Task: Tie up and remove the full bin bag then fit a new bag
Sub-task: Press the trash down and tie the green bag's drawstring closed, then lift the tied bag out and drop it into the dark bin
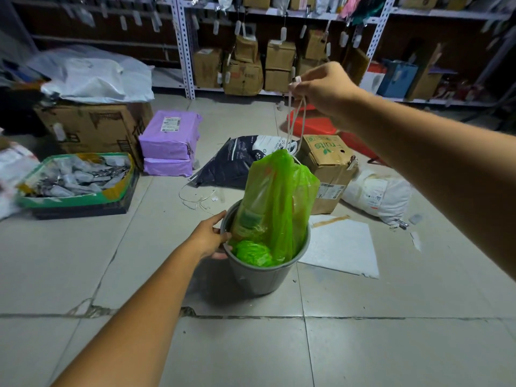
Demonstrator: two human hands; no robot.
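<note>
Under right hand: green bin bag hangs by its white drawstring, top cinched shut, lower part still inside the grey bin.
Right hand: raised well above the bin, fingers closed around the drawstring loops, pinching them at the top.
Left hand: low, at the bin's near-left rim, fingers curled over the edge, thumb outside, holding the bin down.
Bag contents: a bottle shape shows through the plastic on the left side; label unreadable.
Inside bin by left hand: crumpled bright green plastic at the bottom, beside the hanging bag; possibly a spare bag or roll, cannot tell.
Step in hand: lifting the tied bag out, judged about half clear.
How to do it well: pull straight up, slowly, so the thin plastic does not snag on the rim; keep the left hand pressing the bin down so it does not rise with the bag; keep both string loops gripped evenly so the neck stays closed.
Risk: bottle weight may stretch or tear the film near the string.
Writing, beyond right hand: cardboard box printed "Fruits" in green, seen upside down, barcode sticker on its side.
Writing, beyond left hand: purple parcels with a white shipping label, text too small.
Other labels: dark printed sack behind the bin, print unreadable.
</note>
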